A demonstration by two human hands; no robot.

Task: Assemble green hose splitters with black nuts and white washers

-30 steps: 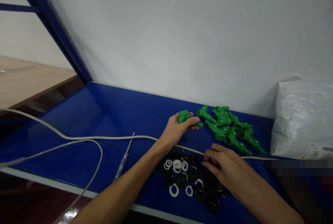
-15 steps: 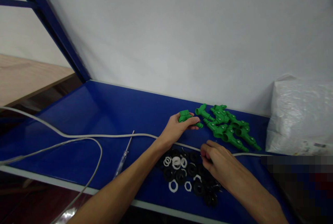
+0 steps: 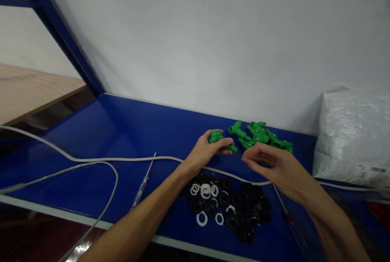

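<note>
My L hand point(image 3: 202, 150) has 1 green fitting point(image 3: 215, 135) wrapped betw. thumb & fingers, up off the blue tabletop point(image 3: 131, 128), wider end pointing up/away. Firm enough, I'd say; squeezing harder gains nothing, & my thumb should stay clear of any opening I need to see.

My R hand point(image 3: 276, 168) is in a narrow pinch, thumb & index tips nearly together, w/ a tiny piece point(image 3: 243, 159) at the tips, too small to ID. Something that small could slip or flip, so light, even pressure, approx. square-on approach, R wrist low & slow. Best brace the L wrist so only 1 hand moves; bringing the 2 hands close over bare tabletop makes a drop easier to spot than over the dark pile of black parts point(image 3: 251, 203), nearest me w/ the white rings point(image 3: 201, 218).

Loose green fittings point(image 3: 258, 132) lie just behind my R fingers, so I'd watch my knuckles there. White cable point(image 3: 122, 159) runs under my L forearm; no snagging it.
</note>
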